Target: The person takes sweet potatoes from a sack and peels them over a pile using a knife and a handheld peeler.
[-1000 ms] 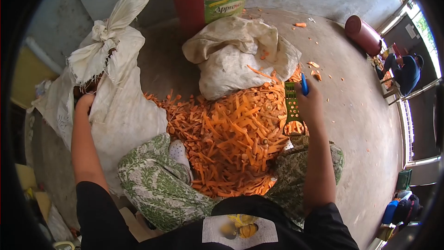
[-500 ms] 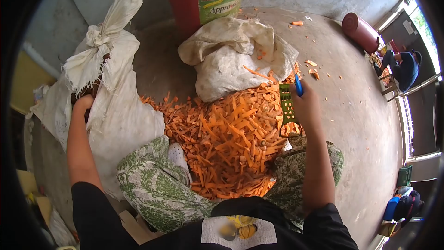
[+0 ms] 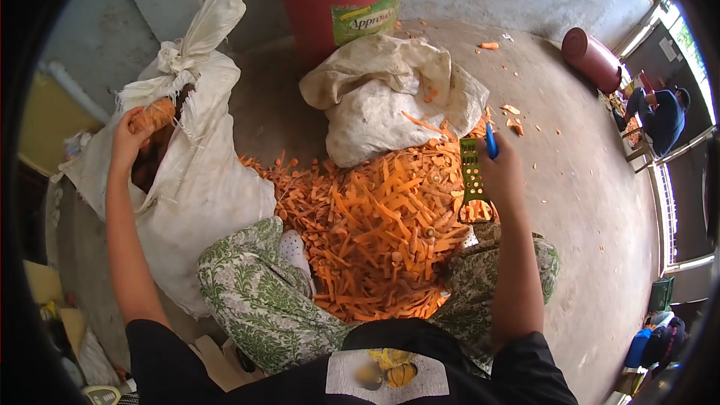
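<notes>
My left hand (image 3: 129, 135) is closed around a thick, unpeeled-looking carrot (image 3: 154, 115) at the torn opening of a tied white woven sack (image 3: 202, 202). Dark shadow hides most of the sack's inside. On the right, my right hand (image 3: 504, 169) grips a green perforated hand tool (image 3: 472, 172) with a blue part (image 3: 491, 141) showing by the thumb; its exact kind is unclear. The tool hangs over the right edge of a large heap of orange carrot peelings (image 3: 375, 232) between my legs.
Behind the heap slumps a second whitish sack (image 3: 367, 124), with a red bin (image 3: 311, 15) beyond it. One carrot (image 3: 489, 46) and scraps lie on the concrete floor (image 3: 585, 217). A maroon bin (image 3: 591, 58) lies tipped near a seated person (image 3: 664, 120) at the far right.
My left hand has come up out of the sack's opening, bringing a carrot into view. My right hand keeps its hold on the tool in nearly the same place. The view has shifted slightly.
</notes>
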`<state>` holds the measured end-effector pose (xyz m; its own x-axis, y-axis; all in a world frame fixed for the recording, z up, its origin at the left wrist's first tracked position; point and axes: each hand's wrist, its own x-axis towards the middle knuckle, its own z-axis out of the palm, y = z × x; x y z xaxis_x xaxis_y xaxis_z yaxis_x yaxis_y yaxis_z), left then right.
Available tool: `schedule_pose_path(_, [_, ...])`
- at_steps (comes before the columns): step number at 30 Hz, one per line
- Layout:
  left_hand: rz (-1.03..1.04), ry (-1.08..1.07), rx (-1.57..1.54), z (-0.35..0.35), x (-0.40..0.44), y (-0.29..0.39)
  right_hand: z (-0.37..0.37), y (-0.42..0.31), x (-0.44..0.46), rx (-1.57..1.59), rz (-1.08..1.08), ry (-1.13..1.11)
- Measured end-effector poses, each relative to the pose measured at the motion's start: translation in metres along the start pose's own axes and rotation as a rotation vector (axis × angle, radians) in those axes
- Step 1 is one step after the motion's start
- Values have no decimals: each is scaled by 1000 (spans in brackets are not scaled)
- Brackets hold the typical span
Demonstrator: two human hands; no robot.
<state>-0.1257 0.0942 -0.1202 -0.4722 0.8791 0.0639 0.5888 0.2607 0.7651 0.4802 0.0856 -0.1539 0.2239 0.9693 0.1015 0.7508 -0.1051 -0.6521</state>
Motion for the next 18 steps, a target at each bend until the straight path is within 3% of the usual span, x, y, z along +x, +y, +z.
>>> schedule_pose_path(2, [477, 49, 225, -1, -19, 21, -1, 1, 0, 13, -8, 4])
schedule_pose_path(6, [415, -146, -15, 36, -94, 93, 2, 1, -1, 45, -23, 22])
schedule_pose_path(10, [415, -506, -746, 98, -128, 117, 11, 0, -4, 16, -113, 67])
schedule_pose_path(12, [415, -721, -914, 134, -140, 129, 12, -1, -4, 12, -73, -32])
schedule_pose_path(14, [145, -879, -1166, 174, -168, 143, 14, -6, -8, 20, -46, -42])
schedule_pose_path(16, [-368, -1046, -1332, 200, -190, 152, 14, -13, -14, 28, -55, -72])
schedule_pose_path(18, [-697, -1141, -1344, 226, -200, 135, 18, -13, -17, 32, -61, -86])
